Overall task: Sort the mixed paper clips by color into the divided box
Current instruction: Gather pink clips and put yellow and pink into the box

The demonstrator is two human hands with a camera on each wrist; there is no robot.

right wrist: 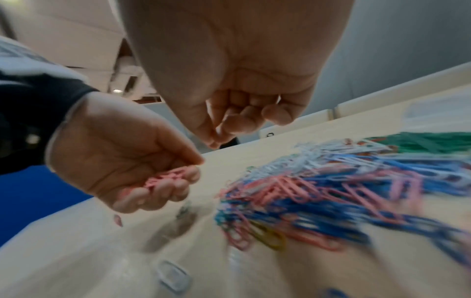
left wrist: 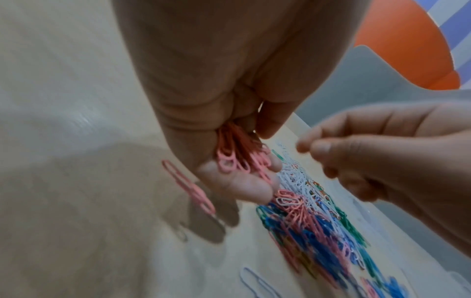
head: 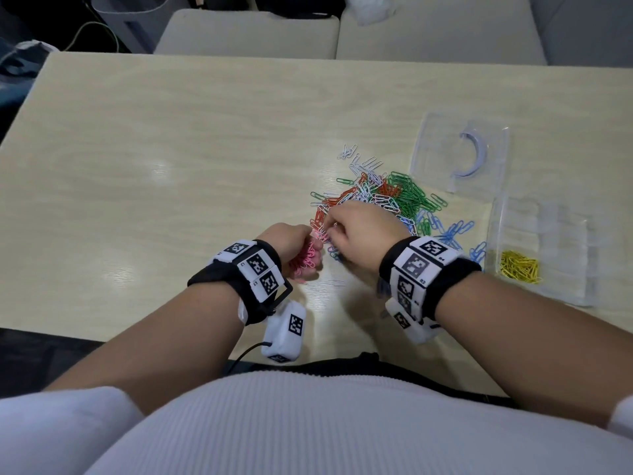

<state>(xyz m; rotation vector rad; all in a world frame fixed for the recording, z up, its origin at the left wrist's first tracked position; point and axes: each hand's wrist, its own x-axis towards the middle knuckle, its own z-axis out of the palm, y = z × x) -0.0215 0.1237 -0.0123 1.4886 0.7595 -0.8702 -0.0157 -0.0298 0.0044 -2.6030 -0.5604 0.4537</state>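
Observation:
A mixed pile of paper clips [head: 376, 197] in green, red, white, blue and pink lies on the table right of centre. My left hand [head: 308, 262] is cupped palm-up at the pile's near left edge and holds a bunch of pink clips [left wrist: 237, 159] in its curled fingers. My right hand [head: 330, 231] hovers just right of it over the pile, thumb and forefinger pinched together [right wrist: 216, 139]; no clip shows between them. The clear divided box [head: 565, 234] stands to the right, with yellow clips [head: 520, 267] in its near left compartment.
The box's clear lid [head: 459, 152] lies behind the box. A loose pink clip [left wrist: 188, 189] and a white clip [left wrist: 254, 282] lie on the table near my left hand. Light chair cushions [head: 246, 32] stand beyond the far edge.

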